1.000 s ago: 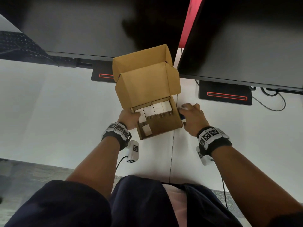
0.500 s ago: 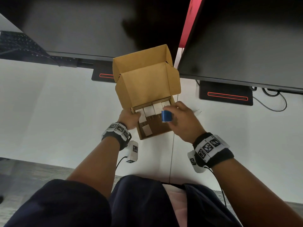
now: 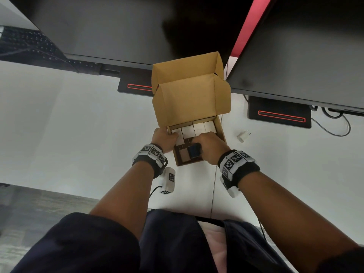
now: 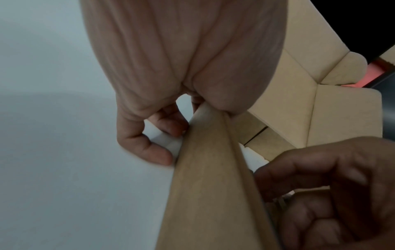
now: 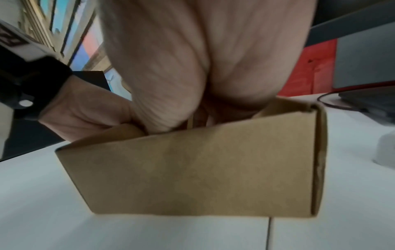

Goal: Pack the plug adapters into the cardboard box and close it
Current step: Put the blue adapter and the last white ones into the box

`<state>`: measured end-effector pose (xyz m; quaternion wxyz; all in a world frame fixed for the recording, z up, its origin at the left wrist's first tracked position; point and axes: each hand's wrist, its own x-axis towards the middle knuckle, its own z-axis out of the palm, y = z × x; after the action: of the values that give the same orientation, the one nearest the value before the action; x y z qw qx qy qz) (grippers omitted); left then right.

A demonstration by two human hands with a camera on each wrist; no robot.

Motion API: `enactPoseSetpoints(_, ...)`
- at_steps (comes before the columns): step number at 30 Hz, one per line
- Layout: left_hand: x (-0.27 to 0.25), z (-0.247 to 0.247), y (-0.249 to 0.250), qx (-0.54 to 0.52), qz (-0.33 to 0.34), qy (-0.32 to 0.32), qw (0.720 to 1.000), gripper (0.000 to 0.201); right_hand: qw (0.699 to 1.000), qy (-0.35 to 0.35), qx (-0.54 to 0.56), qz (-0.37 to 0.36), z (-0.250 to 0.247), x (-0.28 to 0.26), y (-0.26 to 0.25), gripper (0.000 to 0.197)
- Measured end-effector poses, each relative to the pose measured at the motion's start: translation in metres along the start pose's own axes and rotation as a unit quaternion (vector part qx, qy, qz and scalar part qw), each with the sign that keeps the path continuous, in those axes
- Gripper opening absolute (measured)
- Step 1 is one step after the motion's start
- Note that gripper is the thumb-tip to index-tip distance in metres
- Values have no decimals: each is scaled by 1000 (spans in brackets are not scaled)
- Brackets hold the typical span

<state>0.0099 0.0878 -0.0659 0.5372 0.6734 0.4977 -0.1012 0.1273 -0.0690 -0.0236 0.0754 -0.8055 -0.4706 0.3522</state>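
Observation:
The cardboard box (image 3: 191, 99) stands open at the table's middle, its lid upright at the back. A row of white plug adapters (image 3: 194, 130) lies along its far side, and another pale adapter (image 3: 184, 155) sits near its front left. My left hand (image 3: 164, 137) grips the box's left wall (image 4: 209, 186), thumb over the rim. My right hand (image 3: 208, 148) reaches down into the box and holds a blue adapter (image 3: 194, 151) just above its floor. The right wrist view shows the box's front wall (image 5: 192, 169) with the fingers hidden behind it. One white adapter (image 3: 243, 136) lies on the table to the right.
Two dark monitors hang over the back of the white table (image 3: 78, 134), their stands (image 3: 279, 113) left and right of the box. A keyboard (image 3: 27, 44) sits far left, and cables (image 3: 334, 125) lie at the right. The table's front edge runs just below my wrists.
My right hand picked the blue adapter up from the table right of the box, carried it left over the rim and lowered it inside. The left hand has stayed on the box wall.

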Motion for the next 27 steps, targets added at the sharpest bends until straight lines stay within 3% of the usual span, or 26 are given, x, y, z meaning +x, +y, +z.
enactPoseSetpoints(4,-6,1,6,14,1,-5,1000,36,1000,-27,-9,-13,-1,-3,-3,23)
enactPoseSetpoints(9,6,3,-4,33,0,-10,999,46,1000,-5,14,-18,-5,-12,-4,33)
enactPoseSetpoints(11,0,2,3,33,6,-9,999,33,996,49,68,-14,-12,-20,-1,36)
enactPoseSetpoints(14,0,2,3,25,3,-6,1000,18,970,208,121,27,-29,-38,17,23)
enactPoseSetpoints(17,7,4,-3,7,-16,-5,1000,36,934,326,92,118,-39,-54,51,15)
enactPoseSetpoints(21,2,4,1,3,-13,-3,1000,27,934,191,75,292,-36,-57,92,44)
enactPoseSetpoints(24,0,3,3,-5,-12,0,1000,20,943,168,101,270,-24,-52,104,42)
enactPoseSetpoints(27,-5,2,7,-20,-17,3,1000,15,941,209,121,238,-20,-54,105,34)
